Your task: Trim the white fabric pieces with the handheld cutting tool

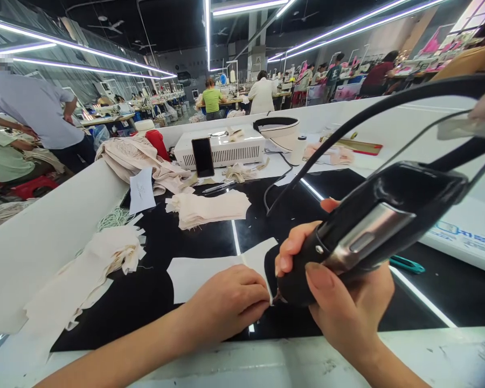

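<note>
My right hand (347, 302) is wrapped around a black corded handheld power tool (367, 226) with a silver metal plate on its side. The tool tilts down to the left, its small tip by the right edge of a white cut piece (202, 275), which may be fabric or paper. My left hand (234, 296) lies over that piece, fingers closed together at its edge close to the tip. Part of the piece is hidden under this hand. Behind it sits a stack of cream fabric pieces (212, 208); more cream pieces (92, 269) are heaped at the left.
A phone (202, 157) leans against a white vented box (222, 148). A teal cutter (407, 264) lies right of the tool, whose thick cable (372, 105) arches overhead. Green cord (115, 217) and a bundled cloth (133, 159) lie left. White walls edge the glossy black surface (153, 302). People sit beyond.
</note>
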Demonstrator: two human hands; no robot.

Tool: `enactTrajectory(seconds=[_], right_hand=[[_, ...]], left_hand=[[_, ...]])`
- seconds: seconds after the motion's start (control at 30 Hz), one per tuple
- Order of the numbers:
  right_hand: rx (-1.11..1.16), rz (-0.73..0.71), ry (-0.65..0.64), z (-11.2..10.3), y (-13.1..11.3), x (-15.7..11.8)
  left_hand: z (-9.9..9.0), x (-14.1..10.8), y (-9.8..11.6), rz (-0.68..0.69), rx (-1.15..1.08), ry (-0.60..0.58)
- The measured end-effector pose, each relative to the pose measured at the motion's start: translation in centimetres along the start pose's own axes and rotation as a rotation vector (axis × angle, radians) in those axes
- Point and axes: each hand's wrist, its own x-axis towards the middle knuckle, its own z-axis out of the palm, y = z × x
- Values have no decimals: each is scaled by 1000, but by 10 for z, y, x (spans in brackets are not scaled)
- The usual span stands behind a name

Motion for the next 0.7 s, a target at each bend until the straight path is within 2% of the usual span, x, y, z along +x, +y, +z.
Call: enactTrajectory(seconds=[0.2,0.43,0.6,0.7], right_hand=[[-17,5,-1,2,-2,1],[-18,14,23,4,-5,3],[19,-43,28,5,-4,5],[36,-23,30,4,-4,4]], left_hand=[[-5,3,1,-67,13,-20],[0,7,-6,-115,97,-57],[0,9,-6,-70,125,-16],[1,10,-6,-9,100,-21]])
